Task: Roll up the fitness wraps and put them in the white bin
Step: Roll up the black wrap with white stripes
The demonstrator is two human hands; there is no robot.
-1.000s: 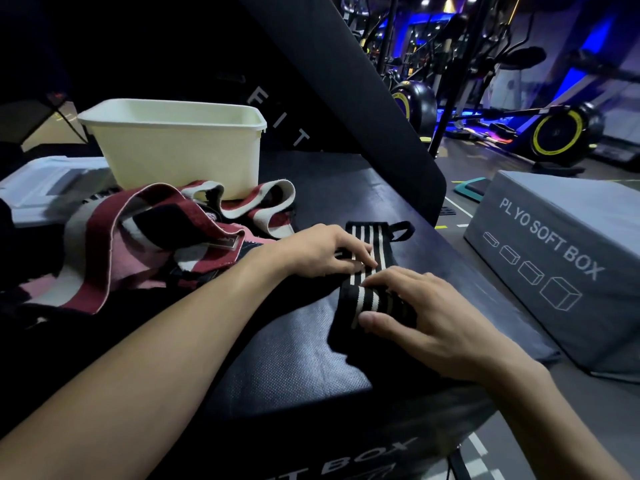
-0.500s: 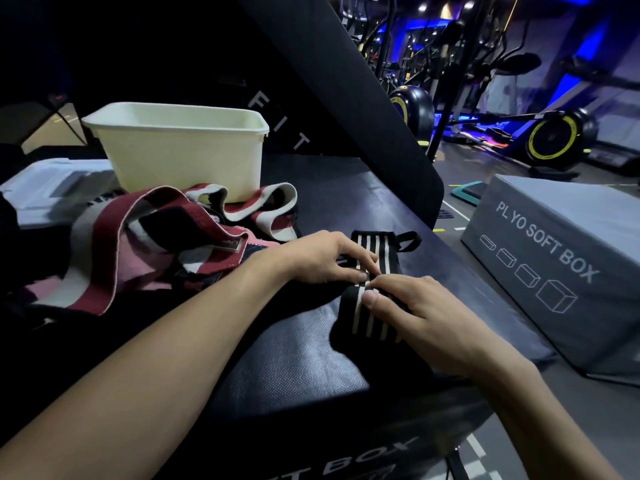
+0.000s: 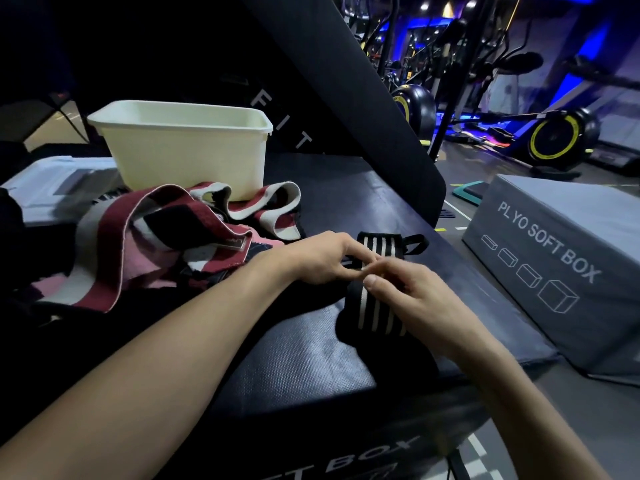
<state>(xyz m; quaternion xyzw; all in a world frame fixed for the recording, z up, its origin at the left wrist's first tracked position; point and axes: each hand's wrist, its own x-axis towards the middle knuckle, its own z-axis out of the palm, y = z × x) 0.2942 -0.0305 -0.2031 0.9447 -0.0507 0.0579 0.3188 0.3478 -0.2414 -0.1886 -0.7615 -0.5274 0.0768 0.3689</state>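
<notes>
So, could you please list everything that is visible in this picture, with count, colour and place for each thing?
black striped wrap: 1, black with white stripes, on the black box, partly rolled, under both hands
red wraps: a loose pile, count unclear, dark red, white, pink and black, left of the hands, in front of the bin
white bin: 1, white, at the back of the black box
black soft box: 1, black, under everything
grey soft box: 1, grey, "PLYO SOFT BOX", on the floor at right
exercise machines: several, black with yellow rims, background
left hand: on the wrap, fingers curled on it
right hand: grips the rolled part
</notes>
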